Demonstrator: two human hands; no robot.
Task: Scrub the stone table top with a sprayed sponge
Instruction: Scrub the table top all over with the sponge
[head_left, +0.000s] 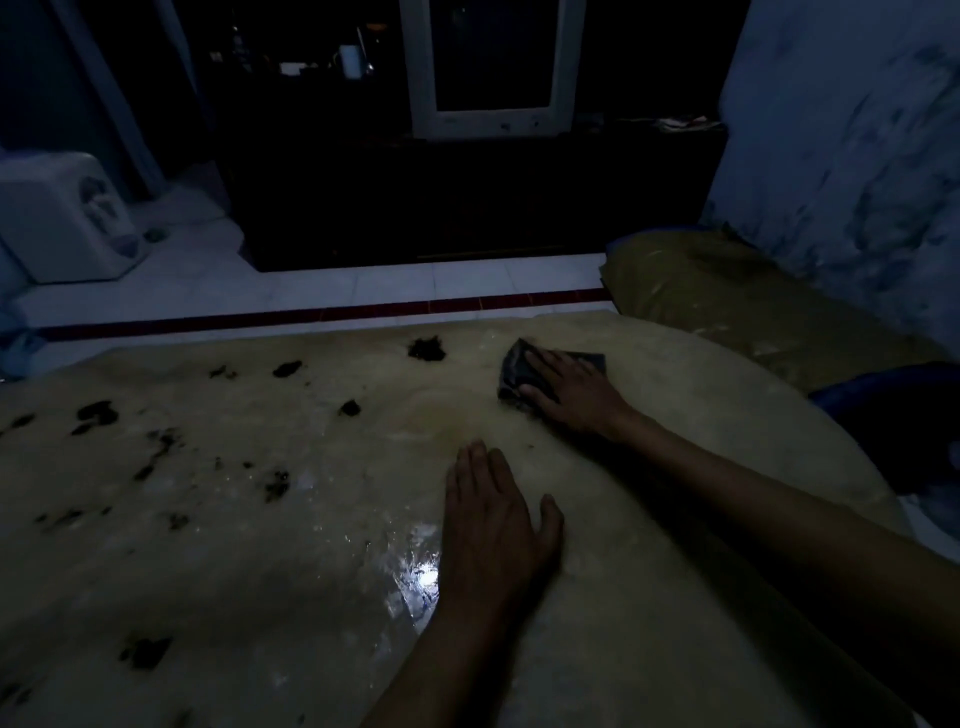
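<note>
Stone, pale beige with dark mottled patches, forms the table top (260, 519) that fills the near half of the dim view; its surface is wet and shows a bright glare spot near the centre. Beyond its far edge lies a white tiled floor (322, 286) with a dark red strip. The left hand (493, 525) rests flat on the wet stone, fingers straight and together, grasping nothing. The right hand (566, 389) presses flat on the dark sponge (519, 371), fingers extended over it, at the far right of the table top.
</note>
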